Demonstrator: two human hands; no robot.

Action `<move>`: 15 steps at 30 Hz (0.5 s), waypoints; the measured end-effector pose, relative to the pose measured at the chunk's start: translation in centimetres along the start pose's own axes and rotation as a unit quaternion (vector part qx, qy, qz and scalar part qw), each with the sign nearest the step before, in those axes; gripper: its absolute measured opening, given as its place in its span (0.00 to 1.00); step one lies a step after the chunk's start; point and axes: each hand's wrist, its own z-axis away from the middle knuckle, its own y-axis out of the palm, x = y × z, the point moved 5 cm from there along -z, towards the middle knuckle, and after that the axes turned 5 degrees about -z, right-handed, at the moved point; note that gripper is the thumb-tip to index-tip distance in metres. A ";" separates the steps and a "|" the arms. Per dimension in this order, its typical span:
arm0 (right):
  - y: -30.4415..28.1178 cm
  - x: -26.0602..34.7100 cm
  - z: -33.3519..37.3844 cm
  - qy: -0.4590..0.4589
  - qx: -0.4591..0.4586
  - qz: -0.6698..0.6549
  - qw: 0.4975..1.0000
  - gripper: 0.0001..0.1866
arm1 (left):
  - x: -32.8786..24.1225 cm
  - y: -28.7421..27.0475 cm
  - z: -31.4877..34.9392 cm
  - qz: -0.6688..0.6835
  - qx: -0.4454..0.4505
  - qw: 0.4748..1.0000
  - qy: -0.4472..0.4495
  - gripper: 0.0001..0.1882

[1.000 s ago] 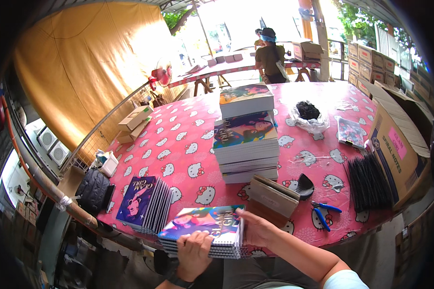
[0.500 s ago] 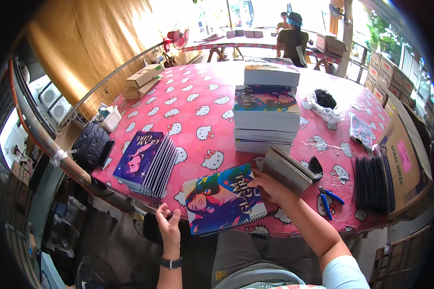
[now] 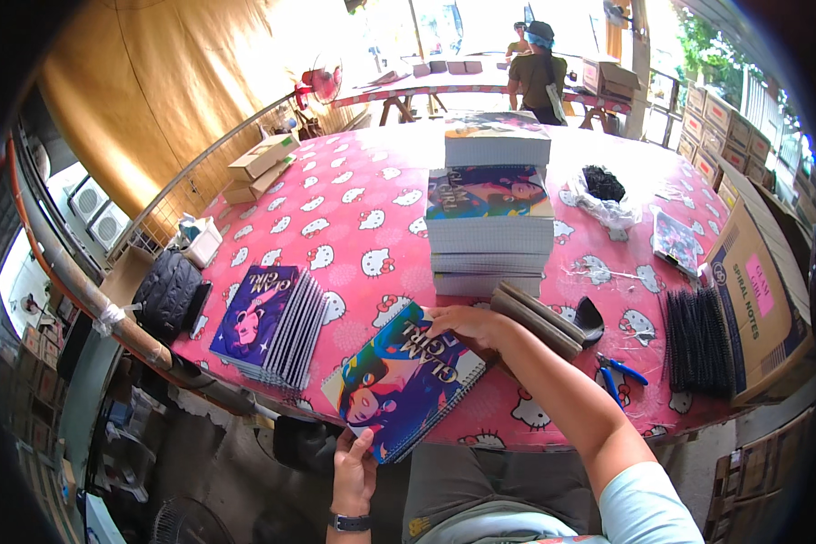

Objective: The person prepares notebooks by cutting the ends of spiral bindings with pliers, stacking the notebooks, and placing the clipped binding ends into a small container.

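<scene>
Spiral notebooks with a colourful illustrated cover (image 3: 399,385) are tilted at the table's near edge, partly over it; how many lie together I cannot tell. My left hand (image 3: 354,464) pinches their lower left corner, thumb on the cover. My right hand (image 3: 470,326) grips their upper edge, fingers partly hidden underneath. To the left is a staggered stack of purple-covered spiral notebooks (image 3: 261,315). Beyond my right hand rises a tall pile of page blocks (image 3: 490,238) with illustrated covers. A brown-grey block-like object (image 3: 539,317) lies beside my right forearm.
Blue-handled pliers (image 3: 618,376), black spiral coils (image 3: 698,344) and a large carton (image 3: 760,304) are on the right. A plastic bag with black contents (image 3: 605,195) sits farther back. At left are a black bag (image 3: 169,292) and flat boxes (image 3: 261,163). Another person (image 3: 537,77) stands beyond the table.
The notebooks have turned counterclockwise and shifted left with my right hand. My left hand, earlier apart from them with its fingers spread, has closed on their lower corner.
</scene>
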 end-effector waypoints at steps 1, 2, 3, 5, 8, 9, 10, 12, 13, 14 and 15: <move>-0.1 0.2 0.2 -0.012 -0.002 0.009 1.000 0.32 | -0.2 0.1 0.0 0.010 0.002 1.000 0.001 0.28; 1.4 1.1 0.6 -0.019 0.005 0.021 1.000 0.32 | -0.5 -0.3 0.1 0.011 -0.012 1.000 0.009 0.27; 2.2 2.0 1.6 -0.028 0.005 0.032 0.999 0.33 | -0.8 -0.2 0.2 0.015 -0.006 1.000 0.009 0.26; 1.9 2.3 2.3 -0.020 -0.025 0.025 0.999 0.34 | -1.4 0.1 -0.1 0.021 0.009 1.000 0.007 0.26; 0.8 1.2 2.6 -0.041 -0.056 -0.006 0.998 0.36 | -2.6 1.0 -0.5 -0.005 0.030 1.000 0.002 0.27; 1.5 2.1 3.4 -0.080 -0.050 -0.011 0.995 0.46 | -3.1 1.3 -0.6 -0.014 0.037 0.999 0.003 0.28; 2.1 3.2 4.3 -0.126 -0.079 0.039 0.988 0.46 | -3.3 1.2 -1.0 -0.026 0.053 0.998 0.009 0.28; 4.8 6.5 7.1 -0.256 -0.131 0.197 0.937 0.50 | -4.1 2.7 -2.5 -0.017 0.159 0.987 0.029 0.28; 8.2 9.1 9.8 -0.185 -0.161 0.256 0.935 0.53 | -4.1 2.5 -3.2 -0.012 0.202 0.979 0.037 0.28; 10.6 10.9 11.9 -0.252 -0.179 0.325 0.894 0.54 | -4.1 2.5 -4.8 0.025 0.193 0.980 0.039 0.28; 12.1 11.7 13.1 -0.382 -0.172 0.397 0.817 0.55 | -4.8 3.6 -5.9 0.061 0.185 0.980 0.041 0.29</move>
